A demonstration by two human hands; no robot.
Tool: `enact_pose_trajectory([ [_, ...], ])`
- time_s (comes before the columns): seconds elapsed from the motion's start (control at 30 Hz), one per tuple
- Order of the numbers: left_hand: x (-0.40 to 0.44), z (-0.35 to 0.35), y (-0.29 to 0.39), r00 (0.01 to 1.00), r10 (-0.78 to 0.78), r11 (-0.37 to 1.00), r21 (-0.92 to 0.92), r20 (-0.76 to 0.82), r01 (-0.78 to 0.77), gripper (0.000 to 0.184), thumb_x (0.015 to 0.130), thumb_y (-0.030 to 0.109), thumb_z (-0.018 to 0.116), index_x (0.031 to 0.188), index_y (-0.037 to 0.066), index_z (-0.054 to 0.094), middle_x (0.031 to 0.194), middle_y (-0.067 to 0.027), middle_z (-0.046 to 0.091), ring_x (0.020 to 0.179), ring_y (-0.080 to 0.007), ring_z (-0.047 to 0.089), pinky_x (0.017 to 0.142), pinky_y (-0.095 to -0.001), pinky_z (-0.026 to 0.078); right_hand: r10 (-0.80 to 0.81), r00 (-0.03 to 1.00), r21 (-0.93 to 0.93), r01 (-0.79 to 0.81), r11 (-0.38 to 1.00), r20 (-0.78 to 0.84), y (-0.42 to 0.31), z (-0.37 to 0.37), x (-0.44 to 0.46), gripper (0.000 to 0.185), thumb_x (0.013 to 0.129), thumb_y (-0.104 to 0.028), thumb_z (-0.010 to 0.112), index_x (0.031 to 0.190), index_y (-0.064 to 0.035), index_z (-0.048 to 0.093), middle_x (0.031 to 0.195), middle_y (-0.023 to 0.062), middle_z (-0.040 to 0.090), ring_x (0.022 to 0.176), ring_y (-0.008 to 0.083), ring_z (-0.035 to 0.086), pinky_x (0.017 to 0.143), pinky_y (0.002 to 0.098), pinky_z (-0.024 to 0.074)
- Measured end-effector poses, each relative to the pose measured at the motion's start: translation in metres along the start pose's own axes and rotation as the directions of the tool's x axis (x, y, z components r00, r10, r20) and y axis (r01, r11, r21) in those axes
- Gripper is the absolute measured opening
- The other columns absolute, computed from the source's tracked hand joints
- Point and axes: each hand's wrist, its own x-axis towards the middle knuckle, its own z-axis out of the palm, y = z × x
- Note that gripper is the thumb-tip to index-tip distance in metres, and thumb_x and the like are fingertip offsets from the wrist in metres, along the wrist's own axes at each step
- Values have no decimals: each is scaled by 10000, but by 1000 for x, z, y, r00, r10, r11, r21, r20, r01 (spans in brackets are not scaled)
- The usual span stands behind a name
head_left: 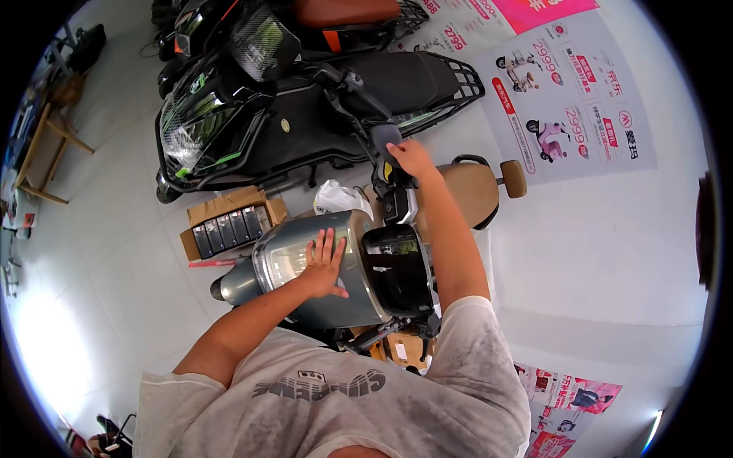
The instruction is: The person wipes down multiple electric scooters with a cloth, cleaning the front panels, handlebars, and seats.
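Observation:
My left hand lies flat, fingers spread, on the grey-green front panel of an electric scooter. My right hand reaches to the scooter's far side, its fingers closed on the edge of a dark rounded rear-view mirror. Between the two arms sits the scooter's glossy black dashboard. A handlebar grip sticks out close to my body. The tan seat and a tan backrest are beyond my right forearm.
A black scooter stands close alongside, with another scooter with a brown seat behind it. An open carton of black boxes and a white plastic bag are beside the front panel. Price posters cover part of the right side.

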Motion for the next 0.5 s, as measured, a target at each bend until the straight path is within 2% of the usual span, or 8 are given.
enact_pose_trajectory([
  [0.03, 0, 0, 1, 1000, 4, 1000, 3, -3, -4, 1511, 635, 681, 862, 1635, 2, -44, 1653, -363, -150, 1539, -541, -135, 1193, -698, 25, -6, 1000, -2, 6, 1000, 3, -4, 2, 0, 514, 941, -531, 634, 943, -39, 784, 929, 209, 740, 956, 399, 701, 880, 463, 545],
  [0.1, 0, 0, 1, 1000, 2, 1000, 3, -11, -2, 1507, 633, 681, 862, 1635, 0, -35, 1653, -364, -144, 1539, -542, -132, 1193, -699, 26, 132, 990, -179, -121, 976, 51, -12, 3, -2, 496, 934, -532, 644, 937, -61, 799, 1054, 209, 740, 1027, 404, 692, 926, 465, 553],
  [0.13, 0, 0, 1, 1000, 6, 1000, 6, -14, -6, 1504, 631, 681, 863, 1636, -1, -25, 1654, -364, -139, 1538, -544, -129, 1193, -699, 28, 162, 983, -257, -136, 957, 84, -14, 2, 1, 498, 935, -546, 645, 1033, -82, 798, 1175, 159, 735, 1080, 380, 697, 949, 452, 558],
  [0.17, 0, 1, 1, 1000, 6, 1000, 5, -17, -6, 1504, 631, 681, 863, 1636, -1, -25, 1654, -364, -139, 1538, -544, -129, 1193, -699, 28, 160, 984, -259, -134, 956, 82, -16, 2, 0, 498, 935, -546, 645, 1033, -82, 798, 1175, 159, 735, 1080, 380, 697, 949, 452, 558],
  [0.23, 1, 1, 0, 1000, 12, 1000, 9, -25, -11, 1498, 627, 684, 862, 1637, -3, -7, 1655, -364, -131, 1538, -545, -123, 1194, -698, 29, 304, 953, -442, -268, 856, 11, -22, 0, 3, 571, 946, -567, 633, 1208, -72, 746, 1285, 145, 703, 1150, 341, 690, 973, 447, 550],
  [0.27, 1, 1, 0, 999, 10, 1000, 11, -31, -9, 1498, 627, 684, 862, 1637, -3, -7, 1655, -364, -131, 1538, -545, -123, 1194, -698, 29, 298, 954, -442, -264, 857, 9, -24, -1, 4, 571, 946, -567, 633, 1208, -72, 746, 1285, 145, 703, 1150, 341, 690, 973, 447, 550],
  [0.33, 1, 1, 0, 1000, 4, 1000, 7, -18, -4, 1498, 625, 691, 858, 1637, -6, 1, 1656, -363, -129, 1538, -547, -119, 1194, -699, 33, 322, 931, -479, -207, 853, 170, -28, -2, 6, 672, 958, -590, 613, 1309, -18, 661, 1283, 177, 698, 1215, 325, 667, 1006, 451, 533],
  [0.5, -1, 4, -1, 999, 11, 1000, 13, -47, -11, 1510, 617, 703, 855, 1636, -7, -5, 1656, -362, -128, 1538, -548, -114, 1194, -699, 38, 258, 955, -481, -159, 862, 147, -6, 33, 25, 699, 1001, -587, 526, 1299, 35, 636, 1348, 243, 632, 1262, 371, 624, 1042, 466, 506],
])
